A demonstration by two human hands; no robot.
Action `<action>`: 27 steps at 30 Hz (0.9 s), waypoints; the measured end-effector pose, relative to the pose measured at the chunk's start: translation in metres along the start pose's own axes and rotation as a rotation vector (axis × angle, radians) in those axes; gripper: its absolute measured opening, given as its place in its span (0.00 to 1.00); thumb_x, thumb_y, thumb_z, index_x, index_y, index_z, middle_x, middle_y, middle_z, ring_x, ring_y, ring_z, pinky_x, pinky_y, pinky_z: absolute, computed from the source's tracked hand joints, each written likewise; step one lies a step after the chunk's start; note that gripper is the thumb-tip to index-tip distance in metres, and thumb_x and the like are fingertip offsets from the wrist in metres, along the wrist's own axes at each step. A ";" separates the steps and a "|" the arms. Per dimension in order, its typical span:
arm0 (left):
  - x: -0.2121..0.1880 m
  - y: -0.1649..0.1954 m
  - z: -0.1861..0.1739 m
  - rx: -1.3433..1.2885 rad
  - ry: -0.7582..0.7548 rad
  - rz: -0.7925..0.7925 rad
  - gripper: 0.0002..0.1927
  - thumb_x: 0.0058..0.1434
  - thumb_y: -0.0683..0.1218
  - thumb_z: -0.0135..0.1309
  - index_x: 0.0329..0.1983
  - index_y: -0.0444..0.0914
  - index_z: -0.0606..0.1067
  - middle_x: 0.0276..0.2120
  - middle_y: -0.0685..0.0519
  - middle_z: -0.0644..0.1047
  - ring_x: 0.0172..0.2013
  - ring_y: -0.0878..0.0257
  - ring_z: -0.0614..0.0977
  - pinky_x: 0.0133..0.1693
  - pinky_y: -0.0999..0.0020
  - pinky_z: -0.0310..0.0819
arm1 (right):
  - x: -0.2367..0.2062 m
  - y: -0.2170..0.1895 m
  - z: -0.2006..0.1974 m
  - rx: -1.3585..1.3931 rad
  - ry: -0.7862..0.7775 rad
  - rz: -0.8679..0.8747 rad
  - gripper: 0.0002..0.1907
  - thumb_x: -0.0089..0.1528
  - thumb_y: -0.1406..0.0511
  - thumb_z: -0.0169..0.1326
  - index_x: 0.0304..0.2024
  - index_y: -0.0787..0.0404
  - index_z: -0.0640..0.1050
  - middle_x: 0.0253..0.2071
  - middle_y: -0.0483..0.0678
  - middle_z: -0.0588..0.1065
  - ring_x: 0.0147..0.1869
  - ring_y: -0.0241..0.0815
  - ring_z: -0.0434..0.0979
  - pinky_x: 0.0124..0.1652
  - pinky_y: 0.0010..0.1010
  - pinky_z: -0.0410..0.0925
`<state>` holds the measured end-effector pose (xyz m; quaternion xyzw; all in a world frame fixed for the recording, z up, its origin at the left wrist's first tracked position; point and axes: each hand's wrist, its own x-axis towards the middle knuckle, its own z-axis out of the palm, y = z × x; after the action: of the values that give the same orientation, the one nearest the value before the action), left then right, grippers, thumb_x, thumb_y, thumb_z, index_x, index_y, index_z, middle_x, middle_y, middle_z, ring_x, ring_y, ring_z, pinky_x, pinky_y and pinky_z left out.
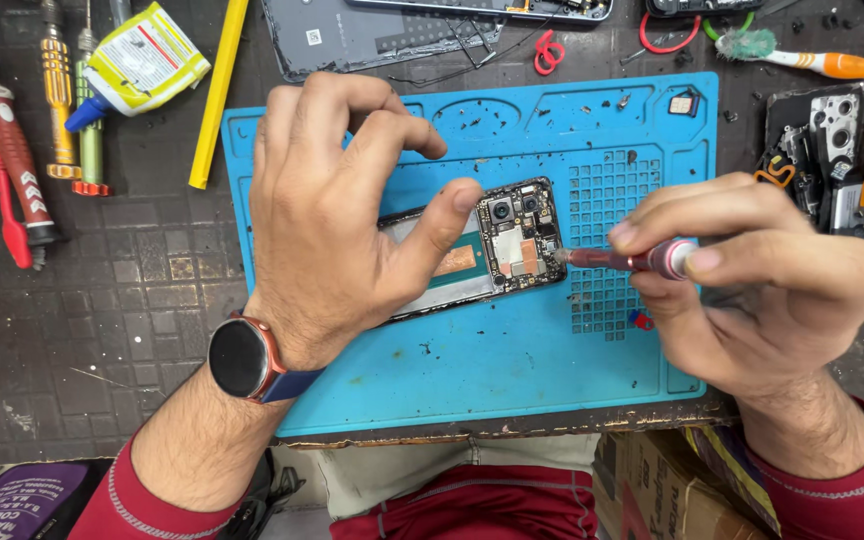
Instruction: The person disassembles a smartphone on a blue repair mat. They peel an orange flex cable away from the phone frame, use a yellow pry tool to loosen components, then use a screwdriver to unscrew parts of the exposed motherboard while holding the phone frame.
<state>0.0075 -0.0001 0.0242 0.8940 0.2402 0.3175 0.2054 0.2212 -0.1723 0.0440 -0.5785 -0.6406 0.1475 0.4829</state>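
Observation:
An opened phone (512, 240) with its circuit board and camera modules bare lies on a blue repair mat (512, 350). My left hand (337, 215) rests over the phone's left part, thumb pressing its top edge near the board, other fingers spread. A round watch sits on that wrist. My right hand (752, 275) pinches a small red precision screwdriver (627, 260), held level, its tip touching the right edge of the phone's board.
Red and yellow screwdrivers (27, 150), a glue tube (137, 65) and a yellow stick (217, 95) lie at the left. A phone back cover (372, 35) sits at the top, a brush (812, 60) and dismantled parts (832, 150) at the right. Cardboard box (662, 490) below the table edge.

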 end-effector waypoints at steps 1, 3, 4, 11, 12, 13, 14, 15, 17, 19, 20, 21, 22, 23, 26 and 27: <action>0.000 0.000 0.000 -0.011 -0.012 0.013 0.19 0.69 0.59 0.62 0.43 0.39 0.78 0.46 0.49 0.71 0.46 0.52 0.71 0.48 0.56 0.66 | 0.000 -0.001 0.002 0.011 -0.007 -0.009 0.12 0.63 0.76 0.56 0.43 0.65 0.66 0.39 0.58 0.75 0.42 0.50 0.82 0.41 0.37 0.78; 0.000 -0.001 0.001 -0.033 -0.036 0.038 0.18 0.67 0.57 0.63 0.41 0.38 0.77 0.45 0.49 0.72 0.46 0.51 0.72 0.49 0.54 0.67 | 0.003 0.001 0.004 0.008 -0.015 -0.074 0.13 0.61 0.74 0.56 0.43 0.65 0.65 0.39 0.59 0.74 0.44 0.52 0.81 0.42 0.39 0.78; -0.001 -0.001 0.001 -0.049 -0.054 0.049 0.16 0.67 0.56 0.64 0.41 0.39 0.77 0.45 0.49 0.72 0.46 0.52 0.72 0.49 0.55 0.66 | 0.005 0.004 0.006 -0.006 -0.018 -0.129 0.15 0.60 0.72 0.58 0.44 0.63 0.66 0.40 0.60 0.73 0.45 0.53 0.81 0.42 0.39 0.78; -0.001 0.003 0.009 -0.146 -0.095 0.136 0.11 0.60 0.45 0.67 0.40 0.39 0.77 0.46 0.51 0.73 0.47 0.53 0.74 0.49 0.56 0.67 | -0.003 0.004 0.001 0.043 -0.043 -0.030 0.17 0.65 0.75 0.59 0.50 0.59 0.66 0.44 0.57 0.75 0.45 0.51 0.83 0.43 0.36 0.80; -0.001 0.002 0.010 -0.142 -0.107 0.133 0.10 0.62 0.44 0.67 0.42 0.40 0.77 0.47 0.53 0.73 0.48 0.54 0.74 0.51 0.57 0.68 | -0.003 0.004 0.001 0.039 -0.045 -0.029 0.17 0.65 0.75 0.58 0.51 0.60 0.66 0.45 0.57 0.75 0.45 0.51 0.83 0.44 0.36 0.80; -0.001 0.002 0.009 -0.129 -0.107 0.134 0.09 0.62 0.44 0.66 0.41 0.40 0.77 0.46 0.53 0.73 0.47 0.54 0.74 0.50 0.58 0.68 | -0.002 0.006 0.001 0.019 -0.041 -0.074 0.18 0.64 0.74 0.59 0.50 0.60 0.65 0.44 0.58 0.74 0.45 0.52 0.83 0.44 0.37 0.80; -0.001 0.001 0.009 -0.118 -0.108 0.132 0.09 0.62 0.43 0.66 0.41 0.39 0.77 0.46 0.53 0.73 0.46 0.55 0.73 0.49 0.59 0.68 | -0.001 0.009 0.001 -0.001 -0.040 -0.115 0.18 0.63 0.72 0.59 0.49 0.60 0.65 0.44 0.58 0.73 0.45 0.53 0.82 0.44 0.38 0.80; -0.001 0.001 0.009 -0.113 -0.103 0.128 0.08 0.61 0.42 0.65 0.40 0.39 0.77 0.45 0.52 0.72 0.46 0.54 0.73 0.49 0.58 0.68 | 0.001 0.011 0.001 -0.019 -0.039 -0.155 0.19 0.61 0.71 0.60 0.48 0.60 0.65 0.43 0.59 0.72 0.45 0.54 0.82 0.44 0.39 0.80; -0.002 0.001 0.007 -0.113 -0.086 0.120 0.08 0.58 0.39 0.63 0.39 0.38 0.76 0.44 0.51 0.72 0.46 0.53 0.73 0.48 0.57 0.68 | 0.003 0.012 0.002 -0.053 -0.035 -0.237 0.20 0.59 0.68 0.61 0.47 0.60 0.64 0.42 0.60 0.71 0.45 0.55 0.80 0.45 0.42 0.79; -0.001 0.001 0.006 -0.115 -0.077 0.096 0.08 0.57 0.37 0.59 0.40 0.38 0.76 0.44 0.51 0.72 0.45 0.53 0.73 0.49 0.58 0.68 | 0.004 0.009 0.000 -0.021 -0.068 -0.192 0.19 0.60 0.71 0.61 0.47 0.59 0.65 0.42 0.60 0.72 0.44 0.53 0.81 0.44 0.41 0.78; 0.000 0.001 0.005 -0.114 -0.081 0.075 0.07 0.59 0.36 0.57 0.40 0.38 0.76 0.45 0.51 0.72 0.45 0.54 0.72 0.49 0.59 0.68 | 0.003 0.007 0.000 0.003 -0.073 -0.161 0.18 0.61 0.73 0.60 0.47 0.60 0.66 0.42 0.60 0.73 0.44 0.53 0.82 0.44 0.41 0.78; 0.000 0.001 0.005 -0.118 -0.082 0.060 0.08 0.59 0.36 0.54 0.41 0.38 0.76 0.45 0.50 0.72 0.45 0.53 0.72 0.49 0.59 0.68 | 0.003 0.006 0.000 0.027 -0.077 -0.130 0.17 0.62 0.75 0.58 0.47 0.60 0.66 0.42 0.60 0.73 0.43 0.53 0.82 0.43 0.41 0.78; 0.000 0.001 0.004 -0.123 -0.082 0.045 0.08 0.59 0.36 0.52 0.41 0.38 0.76 0.46 0.49 0.72 0.45 0.53 0.71 0.49 0.59 0.68 | 0.003 0.004 0.000 0.059 -0.070 -0.089 0.15 0.64 0.76 0.55 0.48 0.61 0.65 0.42 0.60 0.74 0.43 0.53 0.83 0.44 0.42 0.78; 0.001 0.001 0.003 -0.132 -0.077 0.041 0.10 0.57 0.35 0.50 0.41 0.37 0.76 0.45 0.48 0.71 0.44 0.51 0.71 0.49 0.57 0.67 | 0.002 0.004 0.001 0.091 -0.062 -0.049 0.13 0.66 0.78 0.52 0.48 0.63 0.65 0.42 0.60 0.74 0.43 0.53 0.83 0.44 0.42 0.79; 0.001 -0.002 0.000 -0.152 -0.077 0.018 0.12 0.55 0.35 0.46 0.41 0.36 0.75 0.46 0.46 0.71 0.44 0.50 0.70 0.50 0.54 0.67 | 0.001 0.004 0.002 0.060 -0.039 -0.069 0.13 0.66 0.75 0.52 0.49 0.64 0.64 0.42 0.58 0.74 0.46 0.55 0.83 0.46 0.41 0.81; 0.001 -0.003 0.000 -0.157 -0.079 0.008 0.12 0.54 0.36 0.45 0.41 0.36 0.75 0.46 0.46 0.71 0.44 0.49 0.70 0.51 0.54 0.67 | 0.000 0.005 0.002 0.040 -0.035 -0.091 0.13 0.66 0.74 0.53 0.49 0.63 0.64 0.43 0.58 0.74 0.46 0.55 0.83 0.46 0.41 0.81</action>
<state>0.0073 0.0025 0.0234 0.8879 0.2029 0.3007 0.2829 0.2227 -0.1696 0.0391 -0.5361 -0.6716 0.1483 0.4894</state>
